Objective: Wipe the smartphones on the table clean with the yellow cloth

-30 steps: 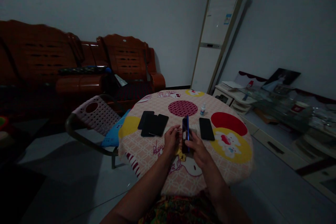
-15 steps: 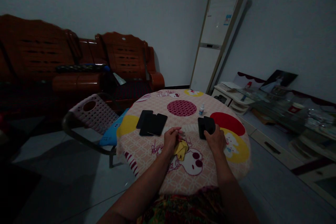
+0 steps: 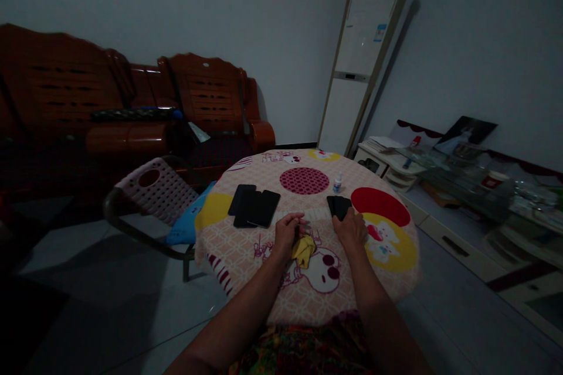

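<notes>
My right hand grips the near end of a dark flat slab, its thumb on the left and fingers on the right. It looks like a smartphone and lies on or just above another black flat piece; the overlap hides where one ends. My left hand rests on the table, fingers loosely curled and slightly apart, holding nothing that I can see. Against its right side lies a crumpled yellow cloth. Further left, several black flat tablet-like things overlap on the tablecloth.
A small white bottle stands beyond my right hand. Left of the round table is a woven chair with a blue cushion. Wooden seats line the wall; a tall white cabinet-like unit and a low cabinet stand right.
My right hand has shifted left and slightly nearer, and the dark slab with the black piece by it now shows further left. My left hand and the yellow cloth stay put.
</notes>
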`<state>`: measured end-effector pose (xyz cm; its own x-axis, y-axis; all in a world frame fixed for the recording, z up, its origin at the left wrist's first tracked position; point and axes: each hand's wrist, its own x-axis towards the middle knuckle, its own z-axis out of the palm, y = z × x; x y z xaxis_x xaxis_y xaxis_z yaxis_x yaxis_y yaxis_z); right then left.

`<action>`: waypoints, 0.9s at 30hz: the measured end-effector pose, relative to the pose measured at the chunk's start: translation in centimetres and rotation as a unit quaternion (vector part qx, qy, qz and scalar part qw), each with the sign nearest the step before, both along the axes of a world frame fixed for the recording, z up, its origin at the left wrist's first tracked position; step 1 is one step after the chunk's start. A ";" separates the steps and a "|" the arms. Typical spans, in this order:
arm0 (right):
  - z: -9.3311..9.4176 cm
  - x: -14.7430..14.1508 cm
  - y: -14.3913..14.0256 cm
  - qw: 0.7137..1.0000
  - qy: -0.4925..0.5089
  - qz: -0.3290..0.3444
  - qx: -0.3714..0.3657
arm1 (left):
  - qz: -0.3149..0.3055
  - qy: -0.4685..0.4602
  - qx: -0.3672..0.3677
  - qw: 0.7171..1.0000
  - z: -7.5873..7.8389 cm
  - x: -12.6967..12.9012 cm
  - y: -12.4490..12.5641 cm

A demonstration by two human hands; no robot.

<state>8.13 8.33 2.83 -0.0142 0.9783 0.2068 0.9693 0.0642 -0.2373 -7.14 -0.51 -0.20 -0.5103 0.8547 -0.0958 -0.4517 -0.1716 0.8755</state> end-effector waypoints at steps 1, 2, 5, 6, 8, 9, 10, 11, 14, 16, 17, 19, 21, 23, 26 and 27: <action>-0.2 0.0 -0.1 1.000 -0.003 0.004 0.013 | 0.000 0.001 -0.001 1.000 0.0 0.0 0.0; -0.4 0.1 -0.2 1.000 -0.005 0.009 0.027 | -0.001 0.001 -0.002 1.000 0.0 0.0 0.0; -1.0 0.3 -0.3 0.998 -0.011 0.028 0.057 | -0.005 0.002 -0.002 1.000 0.0 0.0 0.0; -1.1 0.4 -0.2 0.997 -0.013 0.033 0.062 | -0.005 0.001 -0.002 1.000 0.0 0.0 -0.1; -1.3 0.4 -0.1 0.997 -0.017 0.038 0.068 | -0.007 -0.003 -0.004 1.000 0.1 0.1 -0.2; -1.4 0.3 -0.1 0.997 -0.017 0.040 0.070 | -0.007 -0.005 -0.005 1.000 0.1 0.1 -0.2; -1.4 0.2 0.0 0.996 -0.017 0.040 0.071 | -0.007 -0.006 -0.006 1.000 0.2 0.1 -0.2; -1.5 0.1 0.0 0.997 -0.017 0.040 0.071 | -0.007 -0.007 -0.007 1.000 0.2 0.1 -0.2; -1.3 -0.2 -0.1 0.997 -0.017 0.031 0.061 | -0.009 -0.010 -0.005 1.000 0.1 0.1 -0.1; -1.2 -0.3 -0.1 0.998 -0.018 0.026 0.048 | -0.009 -0.011 -0.004 1.000 0.1 0.1 0.0; -1.1 -0.4 -0.1 0.999 -0.018 0.024 0.041 | -0.009 -0.011 -0.005 1.000 0.1 0.1 0.0; -1.0 -0.5 0.0 0.999 -0.019 0.021 0.029 | -0.009 -0.009 -0.007 1.000 0.1 0.1 0.0; -1.0 -0.6 0.1 0.999 -0.019 0.018 0.020 | -0.008 -0.003 -0.008 1.000 0.1 0.0 0.0; -0.9 -0.7 0.2 1.000 -0.020 0.010 0.016 | -0.007 0.002 -0.008 1.000 0.1 0.0 0.0; -0.8 -0.7 0.2 1.000 -0.022 -0.007 0.015 | -0.008 0.003 -0.009 1.000 0.1 0.0 0.0; -0.8 -0.7 0.2 1.000 -0.021 -0.011 0.014 | -0.009 0.003 -0.009 1.000 0.1 0.0 0.0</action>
